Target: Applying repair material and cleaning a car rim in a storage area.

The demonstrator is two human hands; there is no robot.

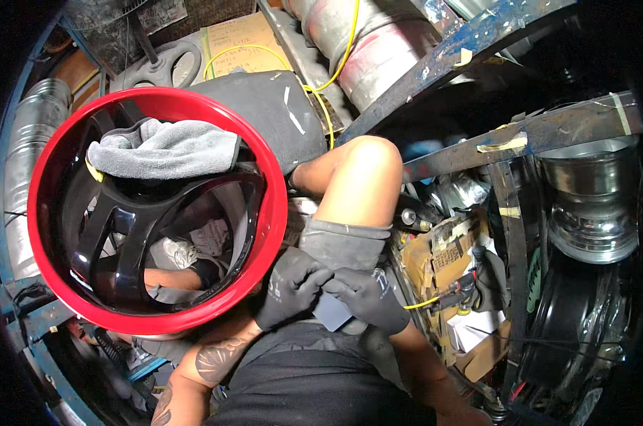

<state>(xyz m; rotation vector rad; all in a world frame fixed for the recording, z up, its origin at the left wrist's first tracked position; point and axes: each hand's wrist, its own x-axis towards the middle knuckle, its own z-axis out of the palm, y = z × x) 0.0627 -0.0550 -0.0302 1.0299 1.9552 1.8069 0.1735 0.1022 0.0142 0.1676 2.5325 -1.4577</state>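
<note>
My left hand (291, 287) and my right hand (367, 297), both in dark grey gloves, meet in front of my lap with fingertips pinched together. Between them they grip a small flat blue-grey sheet (332, 312), whose lower part sticks out below the fingers. Its upper edge is hidden by the gloves. Left of my hands, close to my left forearm, a car wheel rim (270, 213) with a glossy red lip and black spokes stands tilted. A grey cloth (166, 149) is draped over the upper spokes.
A dark padded surface (268, 113) lies beyond the rim, with a yellow cable (328, 82) running past it. Blue metal rack beams (449, 67) cross the upper right. Chrome wheel barrels (592, 206) sit at the right, and torn cardboard (442, 259) with tools lies beside my right leg.
</note>
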